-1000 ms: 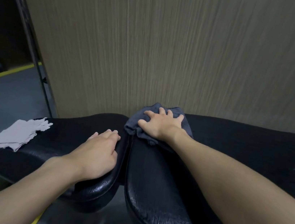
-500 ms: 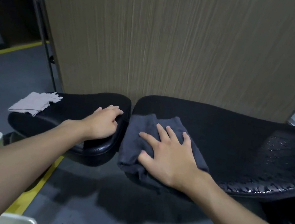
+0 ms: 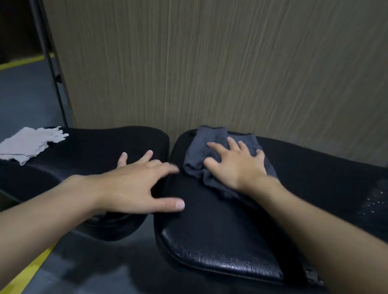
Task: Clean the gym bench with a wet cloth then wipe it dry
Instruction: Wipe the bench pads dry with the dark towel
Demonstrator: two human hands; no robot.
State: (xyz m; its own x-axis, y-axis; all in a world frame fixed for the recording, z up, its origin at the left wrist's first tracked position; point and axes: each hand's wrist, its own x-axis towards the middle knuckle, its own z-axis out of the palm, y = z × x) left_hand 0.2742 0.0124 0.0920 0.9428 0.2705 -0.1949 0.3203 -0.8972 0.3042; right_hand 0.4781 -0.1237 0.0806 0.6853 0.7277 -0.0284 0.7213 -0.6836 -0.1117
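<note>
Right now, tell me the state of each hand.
Left hand: open, fingers spread, resting on the black bench.
Right hand: open, flat on the dark cloth, pressing it onto the bench.

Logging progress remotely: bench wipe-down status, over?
Right hand flat, pressing crumpled dark grey cloth on black padded gym bench, far edge. Left hand open, spread on the bench beside it. Light grey cloth lies at bench's left end, clear of both hands.
</note>
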